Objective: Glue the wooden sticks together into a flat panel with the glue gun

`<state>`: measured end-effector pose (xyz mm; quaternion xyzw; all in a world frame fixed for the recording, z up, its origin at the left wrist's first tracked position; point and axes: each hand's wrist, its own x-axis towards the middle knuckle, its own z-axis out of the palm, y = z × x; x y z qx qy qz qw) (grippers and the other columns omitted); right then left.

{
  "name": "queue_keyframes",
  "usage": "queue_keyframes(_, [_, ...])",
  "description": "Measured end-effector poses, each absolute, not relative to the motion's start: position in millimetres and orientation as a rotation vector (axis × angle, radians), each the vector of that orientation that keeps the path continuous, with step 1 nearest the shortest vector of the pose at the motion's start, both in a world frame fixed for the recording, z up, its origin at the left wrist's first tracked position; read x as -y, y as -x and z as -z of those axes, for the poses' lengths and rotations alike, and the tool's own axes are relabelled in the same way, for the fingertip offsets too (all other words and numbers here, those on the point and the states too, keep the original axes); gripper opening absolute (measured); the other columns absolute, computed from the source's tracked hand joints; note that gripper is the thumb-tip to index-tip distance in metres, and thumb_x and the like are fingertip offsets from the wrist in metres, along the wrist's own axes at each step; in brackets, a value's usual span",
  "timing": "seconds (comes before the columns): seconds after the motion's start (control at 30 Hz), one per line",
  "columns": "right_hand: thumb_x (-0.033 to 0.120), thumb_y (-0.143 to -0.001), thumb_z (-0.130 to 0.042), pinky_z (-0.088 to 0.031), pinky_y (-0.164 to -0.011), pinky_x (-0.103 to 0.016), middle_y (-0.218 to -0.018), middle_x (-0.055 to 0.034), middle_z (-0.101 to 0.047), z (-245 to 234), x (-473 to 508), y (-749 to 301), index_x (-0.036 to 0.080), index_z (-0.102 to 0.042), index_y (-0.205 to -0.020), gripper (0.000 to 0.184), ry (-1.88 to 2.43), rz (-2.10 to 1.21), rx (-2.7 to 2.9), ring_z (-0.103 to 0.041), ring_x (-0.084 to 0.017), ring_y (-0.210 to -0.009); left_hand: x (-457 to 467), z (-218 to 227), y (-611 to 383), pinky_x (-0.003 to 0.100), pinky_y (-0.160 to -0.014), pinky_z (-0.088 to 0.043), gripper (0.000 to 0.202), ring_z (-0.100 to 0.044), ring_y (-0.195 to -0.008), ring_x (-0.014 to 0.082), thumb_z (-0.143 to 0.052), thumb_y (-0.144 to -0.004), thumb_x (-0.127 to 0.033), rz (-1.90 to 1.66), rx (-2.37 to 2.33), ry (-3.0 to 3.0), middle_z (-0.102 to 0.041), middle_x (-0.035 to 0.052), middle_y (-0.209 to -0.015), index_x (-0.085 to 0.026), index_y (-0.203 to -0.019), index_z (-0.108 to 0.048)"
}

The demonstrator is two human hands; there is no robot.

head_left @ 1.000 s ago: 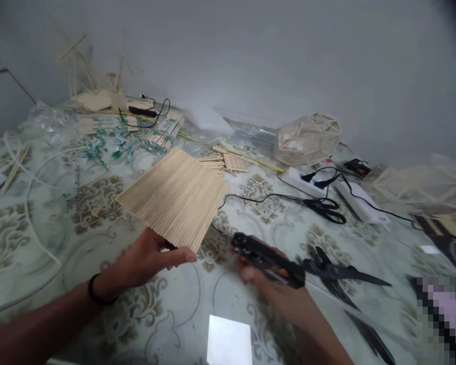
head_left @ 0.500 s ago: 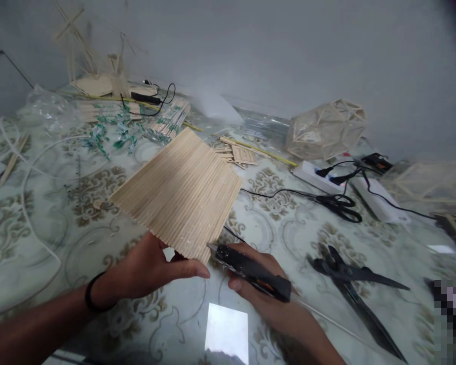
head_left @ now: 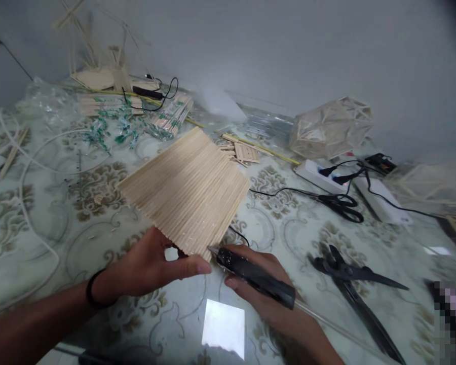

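a flat panel of thin wooden sticks (head_left: 184, 195), laid side by side, is pinched at its near corner by the left hand (head_left: 152, 266), thumb on top and fingers beneath, and is held tilted just above the desk (head_left: 99, 314). a black glue gun (head_left: 251, 274) is gripped in the closed right hand (head_left: 264, 291), its metal tip brought right up to the panel's near edge, beside the left thumb. whether the tip touches the wood cannot be told.

as a judgement, the panel looks largely assembled: the sticks sit tight and even across its whole face, and small shiny specks near the lower edge may be dried glue. what appears to be left is work along that near edge; no fresh bead can be seen there yet.

around the work, large black scissors (head_left: 355, 284) lie on the desk to the right, near the right forearm. further back, a white power strip (head_left: 319, 177) with black plugs and a trailing black cable (head_left: 281, 195) is seen, the cable running close behind the panel. a faceted stick-built form (head_left: 332, 126) stands by the wall, and loose stick bundles (head_left: 243, 151) and clear wrappers (head_left: 110, 133) are scattered at the back left. the cable and the scissors are the nearest things that could be caught by the right arm.
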<state>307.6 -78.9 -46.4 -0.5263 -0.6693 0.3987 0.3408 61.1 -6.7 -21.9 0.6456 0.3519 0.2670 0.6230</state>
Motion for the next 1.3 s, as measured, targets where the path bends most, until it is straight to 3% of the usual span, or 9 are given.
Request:
queue_keyframes(0.1, [0.035, -0.095, -0.073, -0.058, -0.082, -0.035, -0.112, -0.0017, -0.080, 39, 72, -304, 0.034, -0.071, -0.127, 0.032, 1.294, -1.131, 1.766, -0.076, -0.024, -0.094, 6, 25, -60, 0.025, -0.056, -0.045, 0.039, -0.057, -0.057, 0.0126, -0.064, -0.096, -0.051, -0.562, -0.723, -1.284, -0.063, 0.0005, -0.069, -0.017, -0.076, -0.066])
queue_keyframes(0.3, [0.036, -0.095, -0.071, -0.057, -0.069, -0.032, -0.097, -0.0010, -0.079, 34, 68, -297, 0.028, -0.072, -0.117, 0.023, 1.321, -1.188, 1.786, -0.073, -0.021, -0.079, 1, 39, -61, 0.026, -0.057, -0.045, 0.049, -0.059, -0.055, 0.0125, -0.054, -0.101, -0.052, -0.581, -0.761, -1.105, -0.067, 0.0043, -0.068, -0.015, -0.073, -0.067])
queue_keyframes(0.4, [0.037, -0.095, -0.072, -0.056, -0.065, -0.033, -0.094, -0.0002, -0.079, 36, 69, -296, 0.031, -0.072, -0.118, 0.024, 1.330, -1.175, 1.760, -0.072, -0.020, -0.073, -2, 42, -64, 0.026, -0.049, -0.040, 0.041, -0.056, -0.048, 0.0126, -0.061, -0.091, -0.046, -0.544, -0.747, -0.986, -0.063, 0.0032, -0.058, -0.015, -0.064, -0.064])
queue_keyframes(0.57, [0.038, -0.094, -0.073, -0.057, -0.064, -0.033, -0.089, 0.0009, -0.079, 38, 70, -297, 0.034, -0.074, -0.116, 0.022, 1.288, -1.170, 1.777, -0.071, -0.020, -0.070, -4, 43, -65, 0.023, -0.039, -0.027, 0.023, -0.034, -0.037, 0.0080, -0.057, -0.068, -0.034, -0.467, -0.723, -0.885, -0.035, -0.0053, -0.044, -0.019, -0.053, -0.048])
queue_keyframes(0.67, [0.035, -0.092, -0.075, -0.057, -0.064, -0.031, -0.090, 0.0006, -0.080, 37, 70, -300, 0.031, -0.075, -0.113, 0.022, 1.332, -1.135, 1.772, -0.073, -0.020, -0.072, -3, 41, -61, 0.022, -0.040, -0.029, 0.022, -0.036, -0.040, 0.0080, -0.063, -0.066, -0.034, -0.439, -0.726, -0.893, -0.041, -0.0046, -0.047, -0.018, -0.057, -0.051])
queue_keyframes(0.87, [0.032, -0.093, -0.073, -0.061, -0.072, -0.030, -0.096, -0.0023, -0.082, 29, 66, -303, 0.024, -0.076, -0.115, 0.024, 1.378, -1.088, 1.784, -0.077, -0.020, -0.079, -1, 22, -51, 0.024, -0.058, -0.042, 0.029, -0.052, -0.062, 0.0126, -0.068, -0.088, -0.042, -0.426, -0.799, -1.310, -0.059, -0.0009, -0.065, -0.018, -0.073, -0.063])
queue_keyframes(0.97, [0.032, -0.093, -0.072, -0.061, -0.073, -0.030, -0.099, -0.0032, -0.083, 27, 66, -303, 0.023, -0.076, -0.118, 0.026, 1.357, -1.098, 1.797, -0.078, -0.021, -0.083, 1, 15, -52, 0.030, -0.080, -0.052, 0.024, -0.065, -0.088, 0.0201, -0.068, -0.091, -0.045, -0.486, -0.829, -1.511, -0.072, 0.0025, -0.095, -0.023, -0.100, -0.070])
queue_keyframes(1.03, [0.032, -0.094, -0.072, -0.062, -0.075, -0.029, -0.102, -0.0032, -0.083, 26, 67, -303, 0.024, -0.076, -0.119, 0.027, 1.339, -1.109, 1.805, -0.079, -0.021, -0.086, 3, 14, -53, 0.035, -0.097, -0.050, 0.029, -0.066, -0.106, 0.0253, -0.066, -0.093, -0.047, -0.488, -0.837, -1.597, -0.075, 0.0038, -0.109, -0.025, -0.110, -0.071])
queue_keyframes(1.3, [0.029, -0.094, -0.074, -0.062, -0.079, -0.026, -0.106, -0.0009, -0.083, 27, 68, -305, 0.027, -0.074, -0.122, 0.028, 1.276, -1.038, 1.854, -0.079, -0.019, -0.090, 9, 12, -52, 0.042, -0.111, -0.046, 0.036, -0.066, -0.116, 0.0286, -0.058, -0.096, -0.050, -0.427, -0.857, -1.646, -0.076, 0.0063, -0.122, -0.023, -0.116, -0.070])
